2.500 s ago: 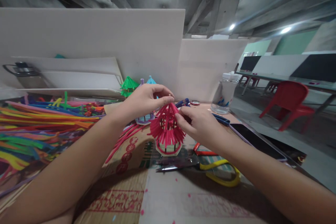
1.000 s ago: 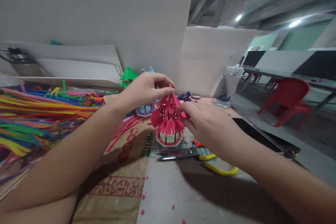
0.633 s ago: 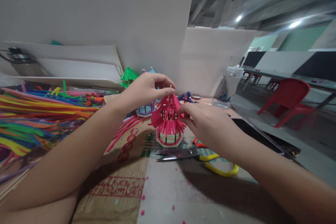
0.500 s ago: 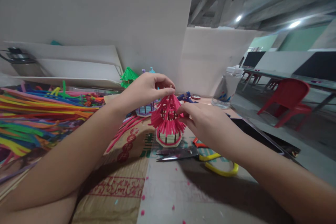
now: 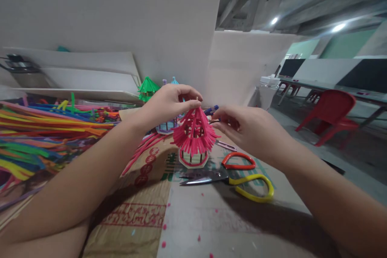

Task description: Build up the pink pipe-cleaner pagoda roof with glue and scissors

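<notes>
The small pavilion model (image 5: 195,141), with a hot-pink fringed roof and an octagonal base, stands upright on the cardboard. My left hand (image 5: 178,98) is closed on its peak, thumb and finger at the thin stick on top. My right hand (image 5: 246,127) is apart from the roof, to its right, fingers loosely curved with a gap between thumb and forefinger. A blue glue gun (image 5: 211,110) lies by those fingertips, partly hidden behind them; no grip on it shows. Scissors (image 5: 220,176) with one orange and one yellow handle lie in front of the model.
Colourful pipe cleaners (image 5: 57,121) are heaped at left. Behind my left hand are a green-roofed model (image 5: 148,88) and a purple-and-blue one (image 5: 165,127). A clear jar (image 5: 267,88) stands at right, partly hidden. A metal clip-like tool (image 5: 226,146) lies beside the pink model.
My right hand has left the pink roof and moved right and slightly up, to beside the glue gun. The orange scissor handle is now uncovered. My left hand stays on the peak.
</notes>
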{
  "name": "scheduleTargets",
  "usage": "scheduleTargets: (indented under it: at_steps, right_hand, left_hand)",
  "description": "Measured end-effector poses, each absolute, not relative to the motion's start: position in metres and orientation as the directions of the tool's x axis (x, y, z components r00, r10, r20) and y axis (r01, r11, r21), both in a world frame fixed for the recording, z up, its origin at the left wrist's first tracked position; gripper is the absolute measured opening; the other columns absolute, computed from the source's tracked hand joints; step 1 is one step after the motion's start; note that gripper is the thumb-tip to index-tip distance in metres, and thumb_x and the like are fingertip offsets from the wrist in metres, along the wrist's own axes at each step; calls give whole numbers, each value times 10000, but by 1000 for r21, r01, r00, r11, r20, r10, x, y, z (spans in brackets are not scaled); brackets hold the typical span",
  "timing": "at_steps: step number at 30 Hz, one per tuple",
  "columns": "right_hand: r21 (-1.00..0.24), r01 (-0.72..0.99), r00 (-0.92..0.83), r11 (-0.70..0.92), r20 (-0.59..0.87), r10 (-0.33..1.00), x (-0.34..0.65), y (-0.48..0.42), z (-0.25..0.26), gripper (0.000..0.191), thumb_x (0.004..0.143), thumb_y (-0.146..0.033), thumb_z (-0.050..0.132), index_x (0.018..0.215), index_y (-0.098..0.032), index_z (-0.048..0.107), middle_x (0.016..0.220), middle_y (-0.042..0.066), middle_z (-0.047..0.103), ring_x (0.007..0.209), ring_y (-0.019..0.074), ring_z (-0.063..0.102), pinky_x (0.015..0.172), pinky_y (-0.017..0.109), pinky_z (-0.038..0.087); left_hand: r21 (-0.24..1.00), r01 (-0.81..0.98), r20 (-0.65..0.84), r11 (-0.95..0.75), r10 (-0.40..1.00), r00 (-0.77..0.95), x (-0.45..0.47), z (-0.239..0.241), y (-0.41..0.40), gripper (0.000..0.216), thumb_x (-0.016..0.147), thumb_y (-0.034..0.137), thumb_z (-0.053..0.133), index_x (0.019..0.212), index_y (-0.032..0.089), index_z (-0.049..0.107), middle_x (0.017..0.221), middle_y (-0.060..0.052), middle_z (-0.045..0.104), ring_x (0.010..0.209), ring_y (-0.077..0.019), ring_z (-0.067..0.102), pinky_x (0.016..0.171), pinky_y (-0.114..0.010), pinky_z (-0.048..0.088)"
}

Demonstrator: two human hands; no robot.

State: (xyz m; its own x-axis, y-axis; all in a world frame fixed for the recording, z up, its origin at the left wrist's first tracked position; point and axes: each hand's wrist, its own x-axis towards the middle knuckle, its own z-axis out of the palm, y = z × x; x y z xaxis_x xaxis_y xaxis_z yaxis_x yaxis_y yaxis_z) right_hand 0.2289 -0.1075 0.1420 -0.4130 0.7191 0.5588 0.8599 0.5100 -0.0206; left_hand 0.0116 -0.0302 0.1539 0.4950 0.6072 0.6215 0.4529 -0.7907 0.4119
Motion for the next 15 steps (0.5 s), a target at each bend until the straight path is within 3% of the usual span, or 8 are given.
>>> scheduleTargets:
  at_steps: [8, 15]
  right_hand:
    - [-320, 763, -430, 561, 397, 811, 243, -74, 134, 294, 943, -410, 552, 1124, -199, 648, 904, 34, 712, 741, 150, 617, 618, 255, 400]
    - [-372, 763, -403, 529, 366, 839, 237, -73, 132, 340, 943, -397, 556, 1207, -201, 642, 996, 57, 731, 815, 169, 652, 692, 274, 452]
  left_hand:
    - [433, 424, 616, -795, 605, 505, 13, 150, -23, 247, 874, 339, 633, 1018, 177, 749, 1004, -53, 765, 918, -179, 680, 825, -278, 503]
    - [491, 334, 574, -804, 588, 570, 13, 147, -21, 381, 959, 425, 499, 1166, 161, 681, 1051, -87, 740, 970, -187, 676, 864, -301, 511]
